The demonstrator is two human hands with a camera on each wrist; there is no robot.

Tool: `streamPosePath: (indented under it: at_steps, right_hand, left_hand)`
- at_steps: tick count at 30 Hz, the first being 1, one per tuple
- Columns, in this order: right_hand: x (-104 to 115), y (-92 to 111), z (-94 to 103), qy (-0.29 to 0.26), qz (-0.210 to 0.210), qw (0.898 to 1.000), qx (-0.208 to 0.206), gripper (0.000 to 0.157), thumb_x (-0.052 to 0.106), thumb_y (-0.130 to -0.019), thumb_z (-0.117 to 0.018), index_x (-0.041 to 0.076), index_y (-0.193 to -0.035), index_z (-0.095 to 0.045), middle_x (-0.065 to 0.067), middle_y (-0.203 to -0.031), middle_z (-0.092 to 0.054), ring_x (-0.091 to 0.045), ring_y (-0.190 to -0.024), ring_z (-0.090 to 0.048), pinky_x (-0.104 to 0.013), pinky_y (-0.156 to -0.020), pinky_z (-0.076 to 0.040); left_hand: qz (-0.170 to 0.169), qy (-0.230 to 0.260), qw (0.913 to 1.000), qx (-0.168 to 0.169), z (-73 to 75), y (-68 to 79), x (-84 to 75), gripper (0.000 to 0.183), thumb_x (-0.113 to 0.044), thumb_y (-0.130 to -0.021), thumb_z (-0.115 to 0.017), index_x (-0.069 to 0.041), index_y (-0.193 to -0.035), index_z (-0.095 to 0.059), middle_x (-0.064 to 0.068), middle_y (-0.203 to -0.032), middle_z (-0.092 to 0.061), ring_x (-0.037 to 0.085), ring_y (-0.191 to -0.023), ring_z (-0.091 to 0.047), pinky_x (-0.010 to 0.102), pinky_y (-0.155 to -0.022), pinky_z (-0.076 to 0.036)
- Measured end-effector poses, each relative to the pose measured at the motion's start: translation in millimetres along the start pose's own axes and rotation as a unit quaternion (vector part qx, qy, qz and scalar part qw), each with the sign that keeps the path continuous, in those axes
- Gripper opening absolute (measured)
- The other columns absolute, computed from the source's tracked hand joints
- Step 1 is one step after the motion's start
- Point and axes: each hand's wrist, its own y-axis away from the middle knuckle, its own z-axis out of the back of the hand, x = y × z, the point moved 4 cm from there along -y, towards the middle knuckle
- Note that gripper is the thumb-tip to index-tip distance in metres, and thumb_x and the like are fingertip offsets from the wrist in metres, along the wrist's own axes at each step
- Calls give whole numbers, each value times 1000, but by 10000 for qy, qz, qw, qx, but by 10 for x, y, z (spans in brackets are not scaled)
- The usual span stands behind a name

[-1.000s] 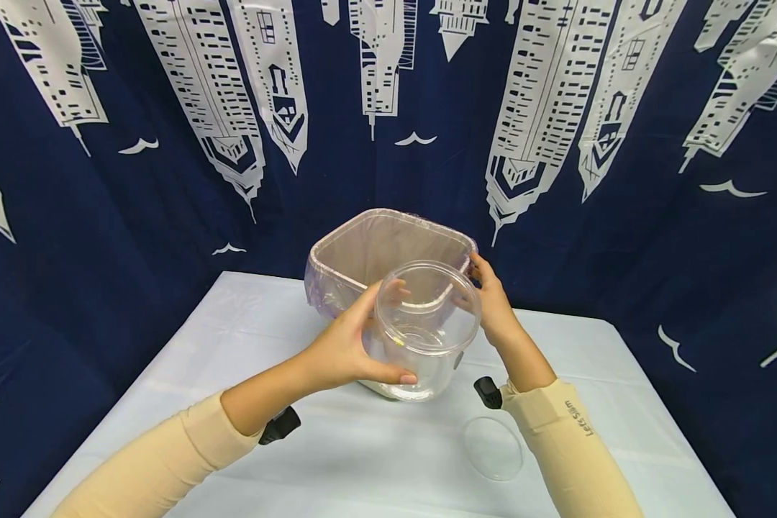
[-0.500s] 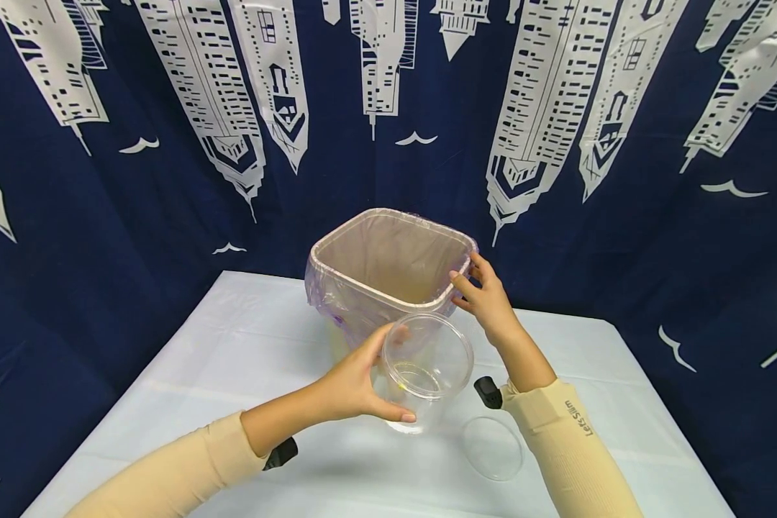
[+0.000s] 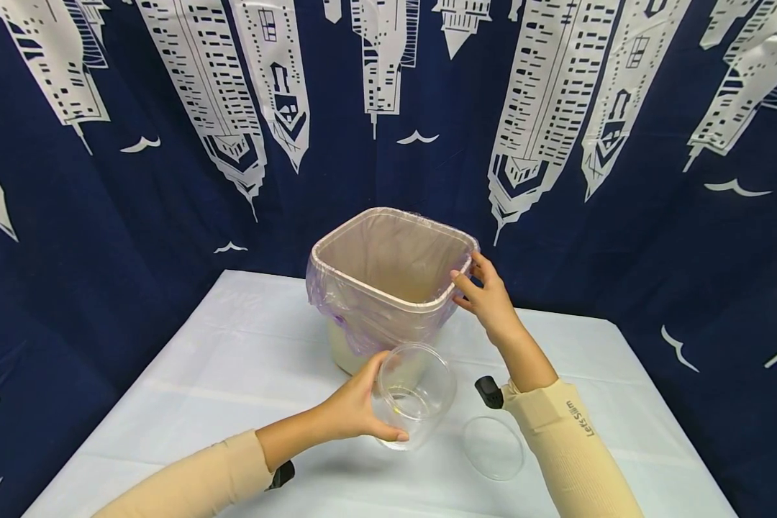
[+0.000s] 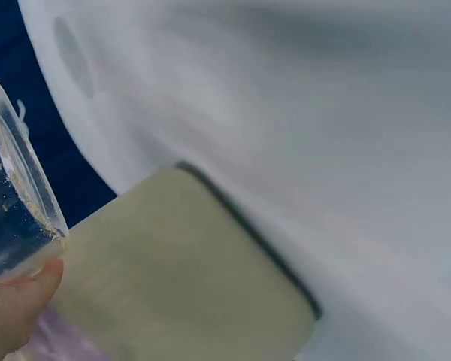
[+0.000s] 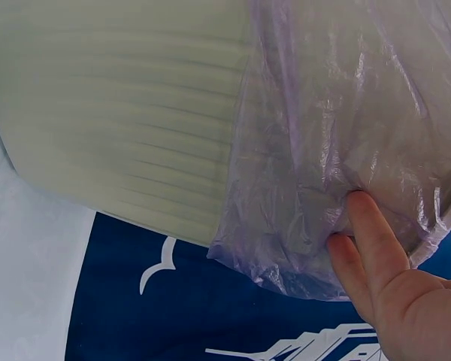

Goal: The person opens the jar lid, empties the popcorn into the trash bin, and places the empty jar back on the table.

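Observation:
My left hand grips a clear round plastic tub from its left side, fingers and thumb around the wall. The tub is tilted, its open mouth up, in front of the trash bin. Pale crumbs cling to the tub's wall in the left wrist view. At the right rim of the cream trash bin, my right hand holds on with thumb at the rim and fingers against the outside. Two of its fingers press on the purple bag lining the bin.
A clear round lid lies flat on the white-covered table, to the right of the tub. Behind the table hangs a navy curtain printed with white buildings. The bin stands near the table's back edge.
My left hand has brought the tub down and toward me, away from the bin's front rim, so more of the bin shows. The right hand has stayed at the rim.

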Motion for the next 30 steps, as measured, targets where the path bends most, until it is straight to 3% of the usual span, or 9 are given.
streamPosePath:
  at_steps: [16, 22, 30]
  right_hand:
    - [-6, 5, 4, -45, -16, 10000, 1, 68, 18, -92, -51, 5, -143, -8, -25, -137, -21, -32, -117, -37, -38, -87, -43]
    - [0, 9, 9, -22, -24, 10000, -10, 68, 18, -92, -51, 6, -143, -8, -24, -137, -21, -32, -118, -37, -38, -87, -43]
    - [-8, 4, 8, -40, -52, 10000, -35, 67, 18, -92, -51, 6, -143, -10, -23, -136, -22, -31, -117, -37, -38, -86, -43]
  left_hand:
    - [284, 3, 9995, 108, -210, 36, 430, 112, -38, -55, -84, -6, -138, -15, 13, -137, -29, 31, -125, -29, 48, -98, -30]
    - [540, 158, 9982, 214, -290, 74, 564, 113, -35, -57, -84, -4, -138, -13, 18, -140, -23, 36, -128, -23, 52, -98, -26]
    - [680, 408, 9964, 307, -367, 136, 665, 111, -32, -58, -84, -4, -138, -12, 18, -138, -26, 37, -126, -27, 52, -98, -27]
